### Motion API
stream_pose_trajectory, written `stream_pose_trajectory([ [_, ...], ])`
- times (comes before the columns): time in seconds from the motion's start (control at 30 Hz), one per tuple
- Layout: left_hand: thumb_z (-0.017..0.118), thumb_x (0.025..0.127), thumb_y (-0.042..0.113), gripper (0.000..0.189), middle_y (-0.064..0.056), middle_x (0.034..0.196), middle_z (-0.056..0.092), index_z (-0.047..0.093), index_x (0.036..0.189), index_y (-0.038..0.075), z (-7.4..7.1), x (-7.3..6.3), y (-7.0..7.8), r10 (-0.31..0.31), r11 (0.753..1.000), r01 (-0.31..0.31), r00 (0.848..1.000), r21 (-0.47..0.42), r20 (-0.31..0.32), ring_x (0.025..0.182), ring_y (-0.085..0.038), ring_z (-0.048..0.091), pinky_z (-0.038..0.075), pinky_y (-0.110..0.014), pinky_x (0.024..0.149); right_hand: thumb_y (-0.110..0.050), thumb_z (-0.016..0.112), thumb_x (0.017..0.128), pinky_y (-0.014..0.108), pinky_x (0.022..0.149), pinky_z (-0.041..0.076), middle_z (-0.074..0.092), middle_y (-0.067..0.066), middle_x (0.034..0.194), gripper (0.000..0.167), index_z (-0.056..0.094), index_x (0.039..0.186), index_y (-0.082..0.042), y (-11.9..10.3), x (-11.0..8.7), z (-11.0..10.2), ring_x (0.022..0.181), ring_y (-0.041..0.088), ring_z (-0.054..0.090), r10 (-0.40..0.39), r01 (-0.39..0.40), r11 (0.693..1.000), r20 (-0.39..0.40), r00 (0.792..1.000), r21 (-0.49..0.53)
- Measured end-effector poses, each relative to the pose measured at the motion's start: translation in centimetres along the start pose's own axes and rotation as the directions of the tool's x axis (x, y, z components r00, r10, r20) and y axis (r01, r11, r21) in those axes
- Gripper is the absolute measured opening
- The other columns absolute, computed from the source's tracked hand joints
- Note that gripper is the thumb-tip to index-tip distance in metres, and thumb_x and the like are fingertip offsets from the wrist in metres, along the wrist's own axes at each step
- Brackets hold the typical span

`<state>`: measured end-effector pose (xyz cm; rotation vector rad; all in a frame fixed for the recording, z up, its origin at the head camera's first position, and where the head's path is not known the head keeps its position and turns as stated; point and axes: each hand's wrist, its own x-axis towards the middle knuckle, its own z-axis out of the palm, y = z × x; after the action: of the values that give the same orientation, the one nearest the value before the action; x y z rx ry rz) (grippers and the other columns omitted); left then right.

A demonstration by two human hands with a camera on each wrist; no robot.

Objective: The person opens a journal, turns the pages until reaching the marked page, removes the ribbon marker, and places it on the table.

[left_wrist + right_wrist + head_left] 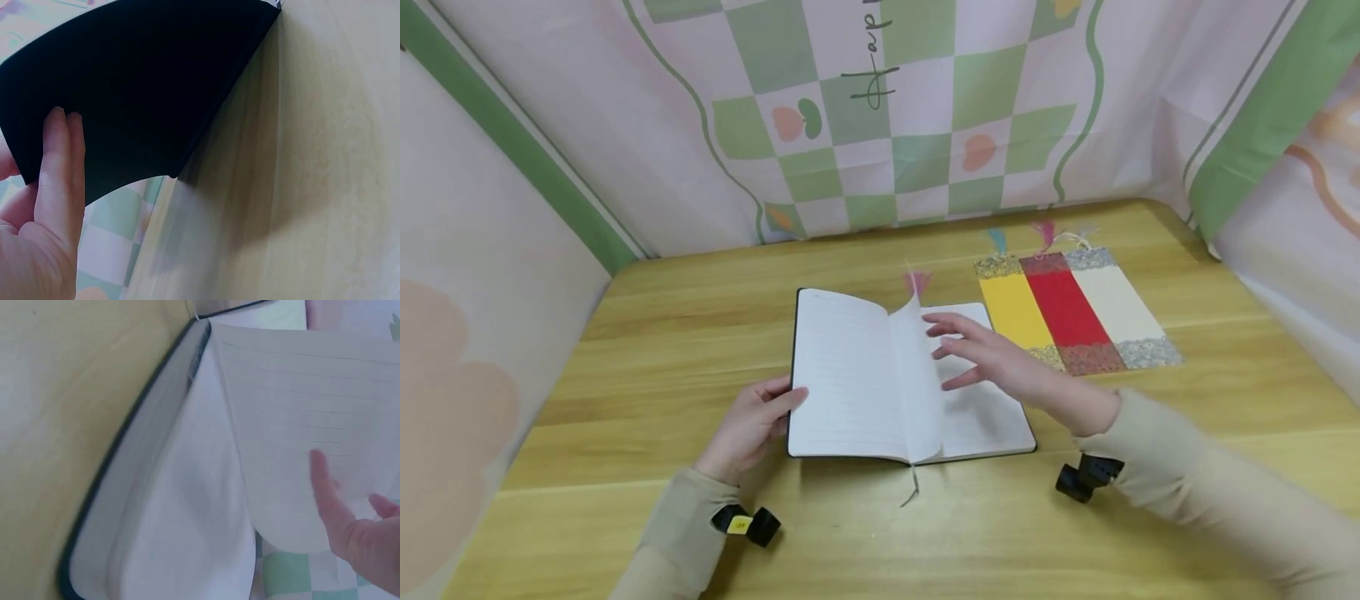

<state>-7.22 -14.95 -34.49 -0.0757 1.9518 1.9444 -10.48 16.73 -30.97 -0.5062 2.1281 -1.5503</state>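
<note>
A black-covered notebook [850, 375] with lined pages lies open on the table, its left side lifted. My left hand [756, 425] grips the left edge, thumb on the page; in the left wrist view its fingers [59, 169] lie against the black cover [144, 81]. A loose page [919, 375] stands up near the middle of the spread. Just right of that page is my right hand [988, 354], fingers spread and pinching nothing; whether they touch the page I cannot tell. A pink tassel [919, 282] shows behind the notebook's top edge, and a thin ribbon [914, 487] hangs below the spine.
Yellow [1015, 308], red [1065, 308] and cream [1116, 304] tasselled strips with lacy ends lie side by side at the table's right rear. A checkered curtain [917, 92] hangs behind the wooden table [670, 333], with more fabric at both sides.
</note>
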Motion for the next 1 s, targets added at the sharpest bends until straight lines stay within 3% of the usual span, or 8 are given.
stream_pose_trajectory([
  [0.17,0.052,0.096,0.009,0.040,0.006,0.091,0.066,0.048,0.129,-0.013,0.0,0.0,0.0,-0.001,1.000,0.001,1.000,-0.011,0.001,0.079,-0.004,0.061,0.053,-0.021,0.069,-0.034,0.040,0.100,0.051,0.099,0.043,0.020,0.019,0.152,0.058,0.024,0.150,-0.009,0.5,0.1,2.2,0.127,0.039,0.042,-0.034,0.058,0.981,0.132,0.991,-0.187],
  [0.4,0.053,0.096,0.011,0.036,0.007,0.089,0.066,0.052,0.125,-0.011,0.1,0.1,-0.1,0.003,1.000,-0.003,1.000,-0.019,-0.003,0.075,-0.003,0.059,0.051,-0.019,0.066,-0.042,0.044,0.099,0.055,0.108,0.030,0.016,0.020,0.152,0.060,0.027,0.150,-0.015,0.5,0.2,4.7,0.132,0.037,0.036,-0.021,0.098,0.895,0.178,0.984,-0.436],
  [0.6,0.053,0.096,0.010,0.035,0.007,0.088,0.066,0.054,0.124,-0.010,0.1,0.1,0.0,-0.001,0.999,0.001,1.000,-0.047,0.010,0.074,-0.003,0.061,0.053,-0.020,0.066,-0.044,0.044,0.098,0.055,0.111,0.025,0.010,0.022,0.155,0.062,0.025,0.150,-0.016,0.1,0.7,6.3,0.140,0.041,0.019,-0.004,0.150,0.754,0.224,0.975,-0.640],
  [0.73,0.053,0.096,0.011,0.026,0.007,0.088,0.066,0.060,0.117,-0.003,0.0,0.2,0.0,0.005,0.998,-0.004,1.000,-0.068,0.021,0.077,-0.004,0.061,0.053,-0.021,0.069,-0.046,0.046,0.097,0.057,0.108,0.029,0.011,0.023,0.155,0.067,0.022,0.151,-0.017,-0.3,1.1,7.5,0.137,0.045,0.023,0.029,0.146,0.660,0.219,0.975,-0.737],
  [0.87,0.052,0.097,0.011,0.019,0.006,0.088,0.067,0.063,0.109,0.002,-0.2,0.1,0.0,0.009,0.997,-0.006,0.999,-0.078,0.035,0.079,-0.006,0.063,0.054,-0.023,0.071,-0.048,0.048,0.095,0.061,0.100,0.036,0.014,0.022,0.155,0.070,0.020,0.152,-0.019,-0.4,1.3,8.3,0.133,0.045,0.029,0.035,0.130,0.599,0.187,0.982,-0.790],
  [1.0,0.052,0.097,0.011,0.022,0.005,0.089,0.067,0.061,0.113,-0.001,-0.2,0.2,0.1,0.010,0.996,-0.006,0.999,-0.084,0.046,0.081,-0.006,0.064,0.055,-0.024,0.072,-0.048,0.047,0.096,0.062,0.097,0.039,0.016,0.022,0.154,0.069,0.019,0.152,-0.021,-0.4,1.4,8.5,0.131,0.045,0.033,0.035,0.107,0.578,0.156,0.987,-0.809],
])
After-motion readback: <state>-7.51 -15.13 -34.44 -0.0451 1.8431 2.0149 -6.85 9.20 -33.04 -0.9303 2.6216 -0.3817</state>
